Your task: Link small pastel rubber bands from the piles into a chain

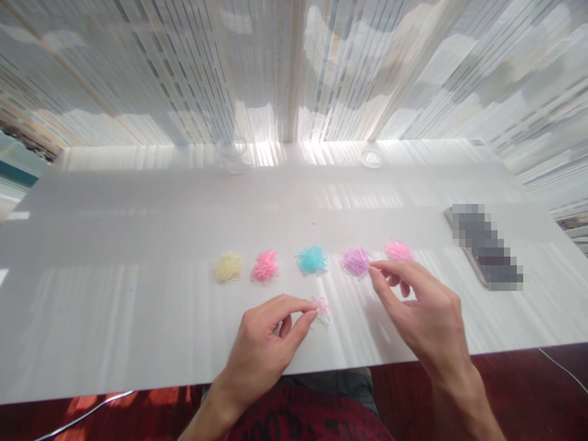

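Observation:
Five small heaps of tiny rubber bands lie in a row on the white table: a yellow heap, a pink heap, a turquoise heap, a purple heap and a second pink heap. My left hand pinches a small mixed cluster of bands between thumb and forefinger. My right hand has thumb and forefinger pinched together right at the edge of the purple heap; what they hold is too small to make out.
A clear plastic cup and a clear round lid stand at the table's far edge by striped blinds. A flat dark blurred object lies at the right. White cables run below the table's near edge.

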`<control>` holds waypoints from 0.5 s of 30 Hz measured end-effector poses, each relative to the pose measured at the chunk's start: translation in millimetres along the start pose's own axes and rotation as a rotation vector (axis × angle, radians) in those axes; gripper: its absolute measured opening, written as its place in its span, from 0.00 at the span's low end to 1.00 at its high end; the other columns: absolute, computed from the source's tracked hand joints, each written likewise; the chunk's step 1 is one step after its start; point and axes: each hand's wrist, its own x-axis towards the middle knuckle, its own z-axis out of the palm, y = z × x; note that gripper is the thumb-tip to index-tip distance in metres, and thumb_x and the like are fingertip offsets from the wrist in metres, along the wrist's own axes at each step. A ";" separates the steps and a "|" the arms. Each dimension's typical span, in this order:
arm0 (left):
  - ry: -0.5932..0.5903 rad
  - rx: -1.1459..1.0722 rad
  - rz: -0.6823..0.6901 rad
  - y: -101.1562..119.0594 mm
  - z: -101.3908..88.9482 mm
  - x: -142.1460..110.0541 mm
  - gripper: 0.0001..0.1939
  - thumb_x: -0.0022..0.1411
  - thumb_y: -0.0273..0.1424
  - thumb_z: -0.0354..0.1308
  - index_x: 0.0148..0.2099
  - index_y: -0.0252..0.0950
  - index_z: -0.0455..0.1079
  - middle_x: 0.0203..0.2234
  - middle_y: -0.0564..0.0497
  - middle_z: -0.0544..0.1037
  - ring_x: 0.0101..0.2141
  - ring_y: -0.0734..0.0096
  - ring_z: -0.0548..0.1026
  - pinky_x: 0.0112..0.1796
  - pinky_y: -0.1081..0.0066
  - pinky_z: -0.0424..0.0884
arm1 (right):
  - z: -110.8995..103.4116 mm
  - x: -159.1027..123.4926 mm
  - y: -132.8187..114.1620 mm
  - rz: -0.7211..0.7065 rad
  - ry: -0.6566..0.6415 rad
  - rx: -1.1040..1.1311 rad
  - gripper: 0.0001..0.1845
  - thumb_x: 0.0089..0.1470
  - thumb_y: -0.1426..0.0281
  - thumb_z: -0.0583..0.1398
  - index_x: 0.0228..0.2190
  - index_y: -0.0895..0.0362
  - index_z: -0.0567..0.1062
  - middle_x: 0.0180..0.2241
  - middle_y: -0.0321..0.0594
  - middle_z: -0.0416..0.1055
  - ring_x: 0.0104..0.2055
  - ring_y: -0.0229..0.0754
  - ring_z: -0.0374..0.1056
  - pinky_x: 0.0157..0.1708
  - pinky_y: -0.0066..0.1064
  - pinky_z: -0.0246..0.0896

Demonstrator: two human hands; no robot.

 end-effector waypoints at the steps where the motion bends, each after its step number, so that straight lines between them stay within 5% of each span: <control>1: 0.028 0.011 0.015 -2.2 -0.1 -2.6 0.06 0.69 0.31 0.62 0.40 0.39 0.81 0.31 0.50 0.85 0.24 0.74 0.74 0.26 0.75 0.72 | 0.6 4.7 4.3 0.013 -0.003 -0.042 0.04 0.64 0.68 0.64 0.38 0.53 0.79 0.29 0.36 0.75 0.28 0.38 0.69 0.28 0.31 0.66; 15: 0.076 0.079 0.122 -18.4 -4.3 -11.1 0.08 0.65 0.23 0.64 0.41 0.42 0.79 0.29 0.53 0.84 0.25 0.71 0.80 0.27 0.75 0.78 | 14.1 10.3 12.9 0.079 -0.011 -0.090 0.04 0.64 0.71 0.63 0.35 0.52 0.77 0.29 0.35 0.76 0.30 0.39 0.71 0.33 0.32 0.68</control>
